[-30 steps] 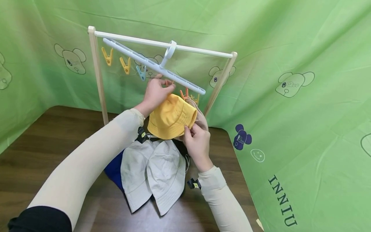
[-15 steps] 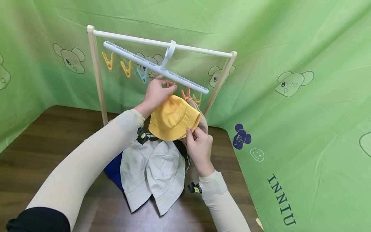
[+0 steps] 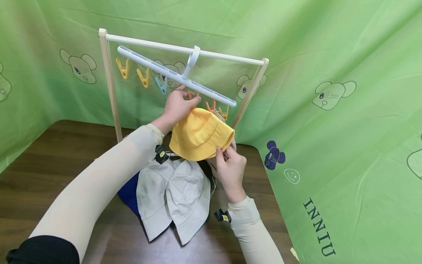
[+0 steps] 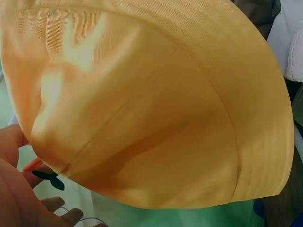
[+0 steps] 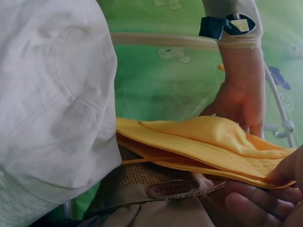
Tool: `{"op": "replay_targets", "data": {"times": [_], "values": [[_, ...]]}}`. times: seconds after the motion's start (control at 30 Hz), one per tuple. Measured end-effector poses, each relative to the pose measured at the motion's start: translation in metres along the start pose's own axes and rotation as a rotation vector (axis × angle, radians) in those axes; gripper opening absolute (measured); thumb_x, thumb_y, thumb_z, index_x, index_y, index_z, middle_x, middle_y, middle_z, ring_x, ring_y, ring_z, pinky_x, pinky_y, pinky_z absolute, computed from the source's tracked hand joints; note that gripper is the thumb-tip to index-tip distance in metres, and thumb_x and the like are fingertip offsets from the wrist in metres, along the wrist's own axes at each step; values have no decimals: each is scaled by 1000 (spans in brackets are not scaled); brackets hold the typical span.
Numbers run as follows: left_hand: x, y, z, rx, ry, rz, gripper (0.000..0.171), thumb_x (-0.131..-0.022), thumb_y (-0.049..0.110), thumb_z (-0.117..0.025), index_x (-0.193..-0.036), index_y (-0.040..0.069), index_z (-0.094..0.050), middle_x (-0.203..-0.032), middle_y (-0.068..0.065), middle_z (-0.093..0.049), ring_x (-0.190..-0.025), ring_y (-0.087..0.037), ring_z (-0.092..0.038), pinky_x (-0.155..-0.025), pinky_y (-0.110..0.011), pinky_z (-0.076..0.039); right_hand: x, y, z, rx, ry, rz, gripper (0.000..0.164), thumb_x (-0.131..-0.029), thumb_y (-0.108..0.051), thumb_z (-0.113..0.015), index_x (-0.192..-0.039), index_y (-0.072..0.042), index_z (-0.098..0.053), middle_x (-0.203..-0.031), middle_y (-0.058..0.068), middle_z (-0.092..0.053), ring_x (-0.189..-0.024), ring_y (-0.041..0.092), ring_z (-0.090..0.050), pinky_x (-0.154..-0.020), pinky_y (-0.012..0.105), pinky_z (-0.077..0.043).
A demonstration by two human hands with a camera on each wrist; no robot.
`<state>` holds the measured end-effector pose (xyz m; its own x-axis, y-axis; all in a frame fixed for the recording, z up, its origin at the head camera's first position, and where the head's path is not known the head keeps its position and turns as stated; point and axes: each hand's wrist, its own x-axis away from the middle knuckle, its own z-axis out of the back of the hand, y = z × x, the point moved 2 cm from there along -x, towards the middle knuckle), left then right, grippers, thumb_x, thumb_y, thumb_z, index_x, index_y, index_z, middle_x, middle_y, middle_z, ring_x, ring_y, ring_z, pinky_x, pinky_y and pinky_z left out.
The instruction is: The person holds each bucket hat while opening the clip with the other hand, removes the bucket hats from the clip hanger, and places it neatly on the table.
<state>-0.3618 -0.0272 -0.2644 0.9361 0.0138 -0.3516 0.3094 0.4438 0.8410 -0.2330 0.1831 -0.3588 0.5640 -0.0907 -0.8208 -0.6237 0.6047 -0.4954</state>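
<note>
The left hand (image 3: 178, 105) pinches an orange clothespin (image 3: 190, 95) at the yellow bucket hat's (image 3: 197, 134) eleven o'clock; the right hand (image 3: 231, 168) pinches the hat brim (image 3: 220, 140) at four o'clock.

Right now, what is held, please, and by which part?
The right hand pinches the yellow hat by its brim; the left hand pinches an orange clip, exact part unclear.

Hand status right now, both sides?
Left hand: closed, pinching an orange clip.
Right hand: closed, pinching the yellow hat by its brim.
</note>
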Motion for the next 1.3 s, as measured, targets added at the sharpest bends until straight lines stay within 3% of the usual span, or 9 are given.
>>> {"op": "replay_targets", "data": {"times": [0.17,0.37,0.6,0.83,1.0,1.3], "values": [[1,0,2,-5,-13,-11,36,-95,43,-71,-85,8,-71,-155,-7,-51,-152,-15,-32,-121,-37,-31,0,-2,2,-25,29,8,15,-88,3,-76,-74,3,-71,-65,10,-72,-57,13,-64,-54,12,-47],[6,-3,5,-24,-17,-18,37,-95,44,-71,-88,8,-71,-145,-10,-60,-151,-18,-35,-121,-40,-31,1,-2,4,-33,24,-1,13,-89,5,-75,-76,3,-72,-66,11,-73,-58,13,-64,-55,9,-46],[11,-6,10,-26,-51,-18,45,-95,47,-71,-119,9,-77,-150,-9,-57,-149,-19,-37,-121,-43,-31,0,0,5,-24,19,8,17,-90,3,-73,-74,1,-69,-62,8,-70,-53,8,-60,-51,13,-45],[25,-8,17,-18,-63,-36,49,-95,47,-71,-126,10,-73,-158,-8,-46,-148,-29,-39,-118,-49,-36,-1,0,7,-31,18,18,15,-91,4,-72,-76,1,-70,-64,7,-70,-54,6,-60,-51,13,-46],[36,-10,25,-16,-82,-65,56,-95,48,-70,-136,10,-67,-161,-7,-42,-150,-30,-35,-118,-51,-34,0,0,9,-36,23,23,16,-91,4,-72,-75,1,-70,-61,7,-67,-51,5,-55,-50,12,-42],[67,-17,49,-69,-157,-134,57,-96,46,-70,-142,14,-62,-163,-5,-39,-152,-29,-32,-118,-54,-33,0,-2,9,-44,19,22,17,-91,3,-72,-74,0,-68,-57,7,-64,-49,6,-52,-48,11,-39]]}}
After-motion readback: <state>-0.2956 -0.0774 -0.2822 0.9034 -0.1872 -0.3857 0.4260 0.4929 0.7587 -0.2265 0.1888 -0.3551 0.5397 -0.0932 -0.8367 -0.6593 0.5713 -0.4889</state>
